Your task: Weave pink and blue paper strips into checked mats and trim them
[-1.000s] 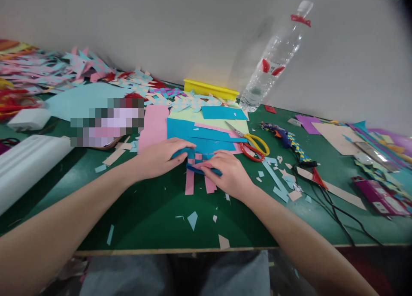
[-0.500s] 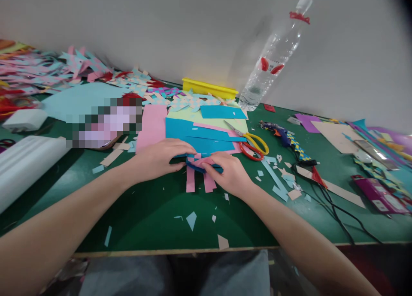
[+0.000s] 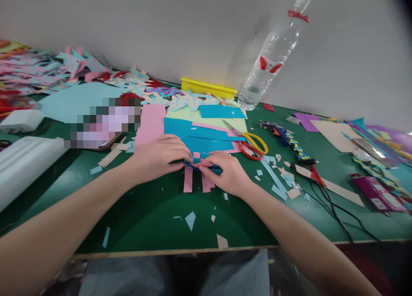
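A small woven piece of pink and blue paper strips (image 3: 196, 155) lies between the two hands, low over the green tabletop (image 3: 144, 229), with two pink paper tails (image 3: 188, 180) pointing toward the person. The weave looks loose near the fingers, so a strip could slip out or the checks could skew if one hand pulls harder than the other. The thin paper might also crease or tear where it is bent and pinched, and the free tails could snag under a palm.

The piece sits just left of the right hand (image 3: 230, 171), whose thumb and forefinger are closed on its right part, a folded pink strip and a dark blue one among them. It lies just right of the left hand (image 3: 162, 156), whose curled fingers touch its left end; whether they truly grip it, I cannot tell.

Just beyond the hands are flat blue paper sheets (image 3: 180, 131), with a pink paper sheet (image 3: 150, 124) to their left. Scissors with red and yellow handles (image 3: 262, 143) lie beyond the right hand, blades partly over the sheets. Farther back stand a long yellow plastic holder (image 3: 207, 88) and a clear plastic bottle (image 3: 273, 51), tilted in view. Pale paper scraps (image 3: 190, 221) dot the near tabletop.
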### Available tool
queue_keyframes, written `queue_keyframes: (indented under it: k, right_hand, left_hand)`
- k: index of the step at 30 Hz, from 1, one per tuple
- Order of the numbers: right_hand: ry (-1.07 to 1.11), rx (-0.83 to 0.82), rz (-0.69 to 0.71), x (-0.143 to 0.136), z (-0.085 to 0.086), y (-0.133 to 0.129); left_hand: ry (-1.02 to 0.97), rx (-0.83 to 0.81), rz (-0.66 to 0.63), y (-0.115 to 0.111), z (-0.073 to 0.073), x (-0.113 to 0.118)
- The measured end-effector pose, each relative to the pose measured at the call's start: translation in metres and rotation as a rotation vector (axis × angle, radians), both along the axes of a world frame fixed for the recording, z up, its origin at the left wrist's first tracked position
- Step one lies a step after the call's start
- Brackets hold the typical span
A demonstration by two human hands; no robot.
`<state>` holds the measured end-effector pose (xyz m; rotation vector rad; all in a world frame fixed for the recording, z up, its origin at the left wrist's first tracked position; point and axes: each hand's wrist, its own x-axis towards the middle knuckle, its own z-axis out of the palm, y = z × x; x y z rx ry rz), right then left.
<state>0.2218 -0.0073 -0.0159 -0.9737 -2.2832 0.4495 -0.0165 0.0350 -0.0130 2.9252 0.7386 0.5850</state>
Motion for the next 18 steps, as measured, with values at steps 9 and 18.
queue_keyframes:
  k: [9, 18]
  right_hand:
    - [-0.060, 0.128, 0.161, 0.0025, -0.0041, 0.0008]
    - [-0.151, 0.160, 0.268, 0.0048, 0.0042, -0.0010]
  left_hand:
    - [-0.027, 0.019, -0.021, -0.0021, 0.0004, 0.0025]
    - [0.020, -0.157, -0.044, 0.0028, -0.0017, -0.0040]
